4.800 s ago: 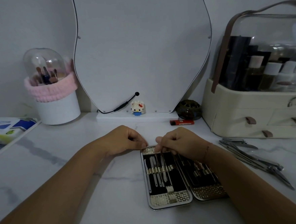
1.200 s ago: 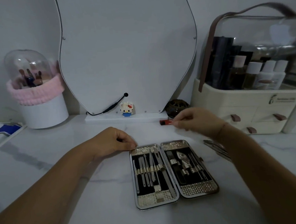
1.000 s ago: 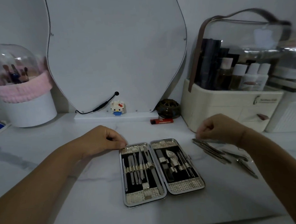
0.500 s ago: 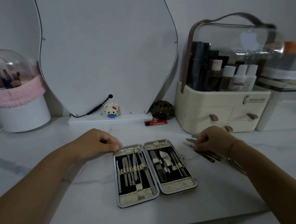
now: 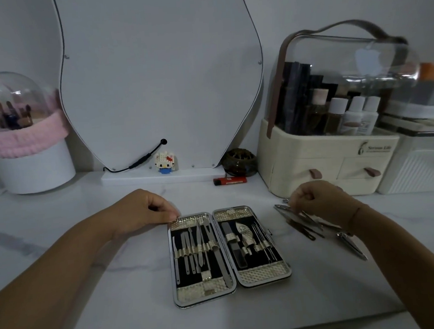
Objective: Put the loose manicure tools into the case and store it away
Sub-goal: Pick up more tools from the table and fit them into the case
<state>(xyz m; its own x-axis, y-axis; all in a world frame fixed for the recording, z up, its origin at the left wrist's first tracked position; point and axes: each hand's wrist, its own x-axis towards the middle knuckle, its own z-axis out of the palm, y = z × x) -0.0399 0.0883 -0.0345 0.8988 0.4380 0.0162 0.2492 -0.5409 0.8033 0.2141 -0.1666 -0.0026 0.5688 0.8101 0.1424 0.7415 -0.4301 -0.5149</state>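
Observation:
The manicure case (image 5: 263,274) lies open flat on the white marble table, with metal tools strapped into both black halves. My left hand (image 5: 142,210) has its fingers curled and holds the case's top left corner. Several loose manicure tools (image 5: 304,229) lie on the table just right of the case, with a nail clipper (image 5: 351,245) nearest me. My right hand (image 5: 321,200) is over the far end of that pile, fingers curled, pinching one slim metal tool (image 5: 287,210); the hand hides the tool's other end.
A cream cosmetics organiser (image 5: 326,161) with small drawers and a clear lid stands at the back right, a white box (image 5: 424,167) beside it. A mirror (image 5: 163,78), a red lighter (image 5: 230,181), a toy figure (image 5: 165,162) and a brush holder (image 5: 30,151) line the back.
My right hand left the case, swung right to the loose tools and closed on one. My left hand stayed on the case corner. The view turned right.

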